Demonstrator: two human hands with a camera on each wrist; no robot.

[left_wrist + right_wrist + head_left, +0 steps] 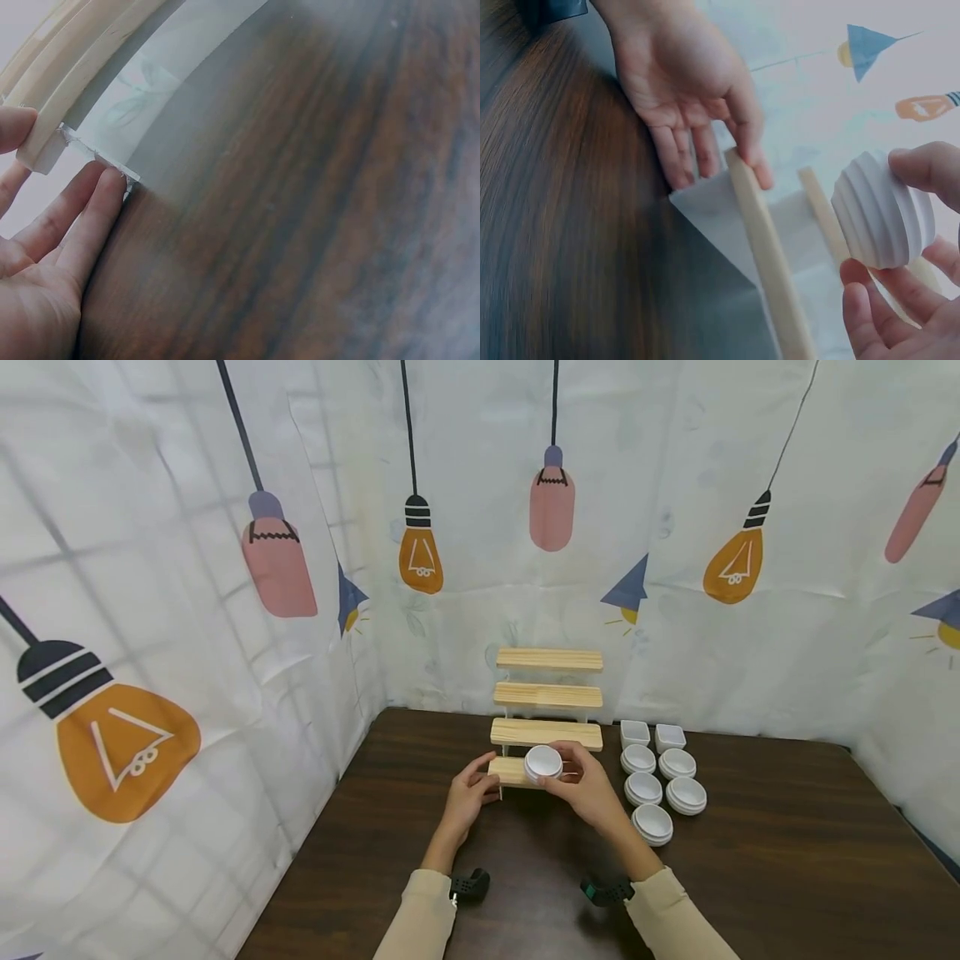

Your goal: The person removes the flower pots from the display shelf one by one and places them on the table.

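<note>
A tiered rack (pixel 547 732) has pale wooden shelves on clear supports. My left hand (pixel 465 795) holds the left end of its lowest shelf (pixel 46 146); in the left wrist view the thumb lies on the wood and two fingertips touch the clear support (pixel 101 155). My right hand (pixel 591 787) grips a stack of white ribbed bowls (pixel 881 214) between thumb and fingers. In the head view this stack appears at the right part of the lowest shelf; whether it touches the wood I cannot tell.
Right of the rack stand several stacks of round white bowls (pixel 643 788) and two square white dishes (pixel 670 737). They sit on a dark wooden table (pixel 780 852). A printed white curtain (pixel 465 635) hangs close behind the rack and along the left side.
</note>
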